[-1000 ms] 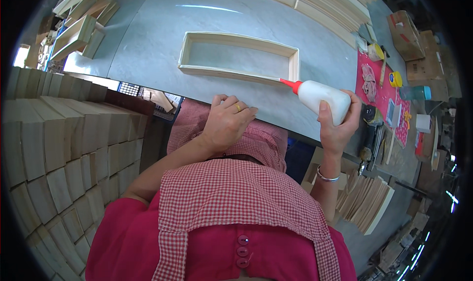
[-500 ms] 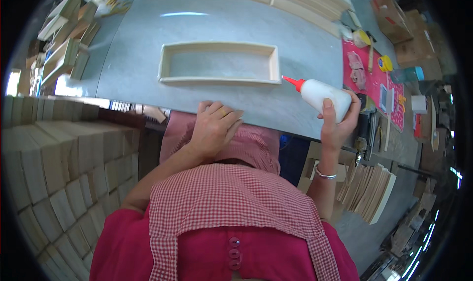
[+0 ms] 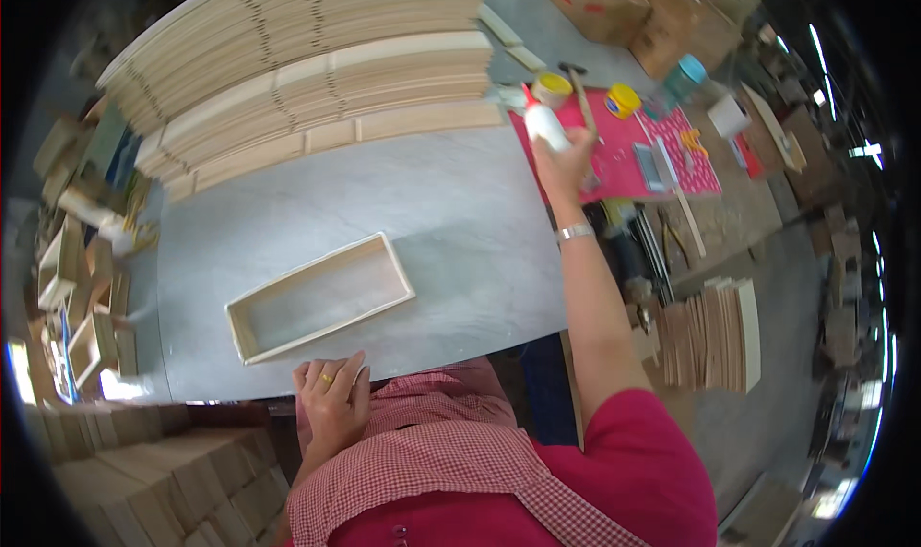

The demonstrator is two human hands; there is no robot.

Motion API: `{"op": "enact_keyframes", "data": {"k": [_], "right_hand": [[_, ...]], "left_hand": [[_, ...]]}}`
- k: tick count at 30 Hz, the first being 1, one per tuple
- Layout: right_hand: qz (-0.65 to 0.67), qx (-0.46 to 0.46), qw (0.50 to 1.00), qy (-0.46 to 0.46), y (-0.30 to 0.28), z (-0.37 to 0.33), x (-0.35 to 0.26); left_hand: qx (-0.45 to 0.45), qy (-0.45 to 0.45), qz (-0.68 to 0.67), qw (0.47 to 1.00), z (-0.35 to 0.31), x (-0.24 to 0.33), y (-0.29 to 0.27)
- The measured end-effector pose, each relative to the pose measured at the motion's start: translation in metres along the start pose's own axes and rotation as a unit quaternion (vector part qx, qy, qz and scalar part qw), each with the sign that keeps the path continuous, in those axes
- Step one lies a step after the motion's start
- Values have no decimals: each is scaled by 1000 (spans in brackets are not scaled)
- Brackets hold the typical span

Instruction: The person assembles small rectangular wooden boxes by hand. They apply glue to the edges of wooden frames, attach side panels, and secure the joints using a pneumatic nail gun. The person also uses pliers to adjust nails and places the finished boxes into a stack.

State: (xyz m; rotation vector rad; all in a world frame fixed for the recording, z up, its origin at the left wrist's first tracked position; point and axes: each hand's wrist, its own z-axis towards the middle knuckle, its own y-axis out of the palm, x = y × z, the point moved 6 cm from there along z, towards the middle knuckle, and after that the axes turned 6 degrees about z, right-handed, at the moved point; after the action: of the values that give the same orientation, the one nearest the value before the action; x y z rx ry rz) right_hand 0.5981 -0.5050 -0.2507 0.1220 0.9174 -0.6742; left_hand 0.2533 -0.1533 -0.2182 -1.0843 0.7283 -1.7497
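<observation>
My right hand (image 3: 566, 166) is stretched out to the far right, wrapped round a white glue bottle (image 3: 545, 125). The bottle's red nozzle points up and away, over the pink mat (image 3: 614, 178). Beside the bottle stands a round tub with a yellow rim (image 3: 551, 88). At the table's near edge rests my left hand (image 3: 336, 398), fingers loosely bent and a little apart, holding nothing. Just beyond it a rectangular wooden frame (image 3: 321, 340) lies at a slant on the grey table (image 3: 470, 240). The tabletop shows through its middle.
Long stacks of wooden strips (image 3: 384, 77) line the table's far side. The mat also bears a hammer (image 3: 581, 101) and a yellow tub (image 3: 624, 100); a teal-lidded bottle (image 3: 678, 84) stands by its far edge. Pliers (image 3: 673, 240) lie nearer. Wood blocks (image 3: 182, 480) are piled lower left.
My right hand has carried the glue bottle from beside the frame's right end out to the mat, tipping the nozzle upward. The view has swung right; my left hand stays near the table edge.
</observation>
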Motion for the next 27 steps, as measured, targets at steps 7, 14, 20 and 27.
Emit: {"op": "enact_keyframes", "data": {"k": [7,14,20,27], "right_hand": [[-239,-113,962,-67,23,15,19],[-137,242,960,38,-262,-71,-31],[-474,108,787,380,-476,-279,146],[-492,84,615,611,-347,-339,180]], "left_hand": [[21,30,33,999,2,3,9],[-11,-39,-94,995,-2,-7,19],[-63,-12,-142,988,-4,0,29],[-93,-18,-92,991,-17,9,23]]}}
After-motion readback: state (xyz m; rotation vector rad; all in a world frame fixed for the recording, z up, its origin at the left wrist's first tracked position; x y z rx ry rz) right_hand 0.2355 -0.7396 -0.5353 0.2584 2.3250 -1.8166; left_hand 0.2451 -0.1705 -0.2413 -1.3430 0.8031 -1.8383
